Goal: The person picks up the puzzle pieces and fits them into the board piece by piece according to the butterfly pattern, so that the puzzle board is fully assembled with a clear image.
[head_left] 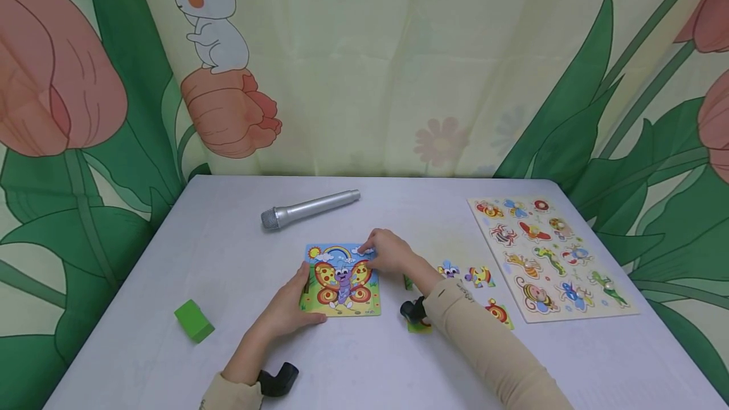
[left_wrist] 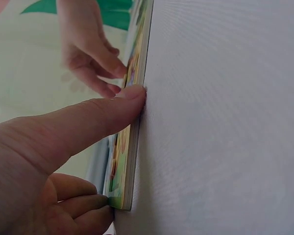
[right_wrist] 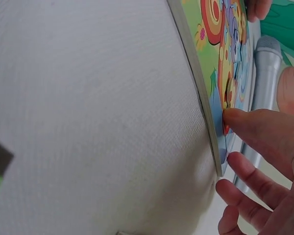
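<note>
Head view: left hand (head_left: 290, 302) has its grip on the near-left corner of the puzzle (head_left: 343, 282), thumb at the near edge, fingers along the left side. Right hand (head_left: 393, 253) is at the far-right corner. Right wrist view: its thumb touches the puzzle face, fingers spread at the corner, grip apart, no clear pinch. Puzzle lies flat mid-surface (head_left: 142, 366), butterfly facing up.

Progress: looks like fitting pieces, probably unfinished. The butterfly picture shows whole, but can't tell printed base from fitted pieces, so no count of done. Left over: at least 4 loose pieces (head_left: 480, 276) right of the puzzle, partly under the right sleeve (head_left: 490, 340); matching art, so likely belong to it. More may be hidden.

Further out: 1 mic (head_left: 310, 209) beyond the puzzle, 1 green block (head_left: 194, 321) to the left, 1 bug board (head_left: 583, 272) far right; all 3 untouched.
</note>
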